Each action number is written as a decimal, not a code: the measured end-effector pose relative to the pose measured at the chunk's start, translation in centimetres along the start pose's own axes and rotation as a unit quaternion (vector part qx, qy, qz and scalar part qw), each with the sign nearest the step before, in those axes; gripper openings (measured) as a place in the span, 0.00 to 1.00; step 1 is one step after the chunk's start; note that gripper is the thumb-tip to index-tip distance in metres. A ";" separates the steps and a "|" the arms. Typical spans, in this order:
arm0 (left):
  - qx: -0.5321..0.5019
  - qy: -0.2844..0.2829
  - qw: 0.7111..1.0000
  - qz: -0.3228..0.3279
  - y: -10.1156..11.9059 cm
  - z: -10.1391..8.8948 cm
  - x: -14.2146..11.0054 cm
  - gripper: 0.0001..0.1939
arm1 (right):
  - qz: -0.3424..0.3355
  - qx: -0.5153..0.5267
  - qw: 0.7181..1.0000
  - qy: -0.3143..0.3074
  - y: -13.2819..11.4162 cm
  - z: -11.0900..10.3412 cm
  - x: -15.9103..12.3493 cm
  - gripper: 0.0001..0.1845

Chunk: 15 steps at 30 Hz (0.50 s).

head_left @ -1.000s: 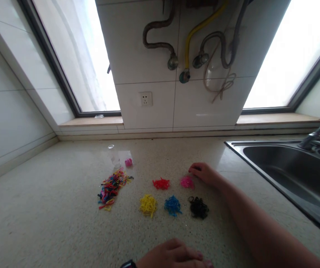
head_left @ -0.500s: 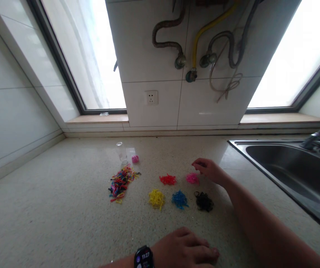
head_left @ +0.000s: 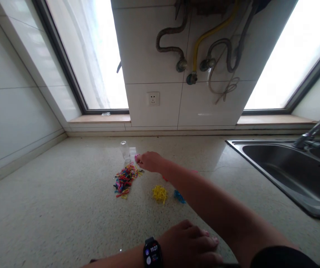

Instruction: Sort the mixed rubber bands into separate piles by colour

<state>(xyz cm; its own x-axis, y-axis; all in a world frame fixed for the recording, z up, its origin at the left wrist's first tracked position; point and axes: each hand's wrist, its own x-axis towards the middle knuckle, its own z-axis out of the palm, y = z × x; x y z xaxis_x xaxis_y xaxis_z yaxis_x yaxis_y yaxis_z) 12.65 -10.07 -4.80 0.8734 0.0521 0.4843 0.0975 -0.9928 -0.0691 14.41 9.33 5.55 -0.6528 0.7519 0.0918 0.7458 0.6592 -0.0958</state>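
My right hand (head_left: 150, 162) reaches across the counter, its fingers closed at a small pink cap (head_left: 137, 158), partly hidden by the fingertips. A clear plastic tube-like container (head_left: 125, 152) stands just left of it. Nearer to me lies a mixed pile of coloured rubber bands (head_left: 125, 179). Sorted piles of yellow bands (head_left: 159, 194) and blue bands (head_left: 179, 196) lie to the right, the blue partly behind my right forearm. Only bits of the red and pink piles show past that arm; the black pile is hidden. My left hand (head_left: 189, 243), below a smartwatch (head_left: 152, 253), rests on the counter, fingers extended.
A speckled counter (head_left: 65, 208) runs along the tiled wall (head_left: 154, 115). At the right is a steel sink (head_left: 282, 167) with a faucet (head_left: 313, 130). A wall socket (head_left: 153, 99) and hoses (head_left: 195, 48) are at the back.
My right hand has moved left from beside the pink pile to the pink cap, its forearm now covering several piles. My left hand stays on the counter. The view has shifted slightly.
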 end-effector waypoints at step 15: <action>-0.003 -0.018 1.000 0.016 -0.4 1.3 0.1 0.14 | 0.052 -0.045 0.997 -0.043 -1.0 3.7 7.2 0.16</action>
<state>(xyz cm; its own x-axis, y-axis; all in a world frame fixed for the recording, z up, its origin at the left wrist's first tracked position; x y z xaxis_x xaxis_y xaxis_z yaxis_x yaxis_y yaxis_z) 13.36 -9.51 -5.89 0.8928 0.0239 0.4499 0.0666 -0.9946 -0.0792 8.48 14.16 2.65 -0.5773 0.8165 0.0009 0.8165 0.5773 -0.0097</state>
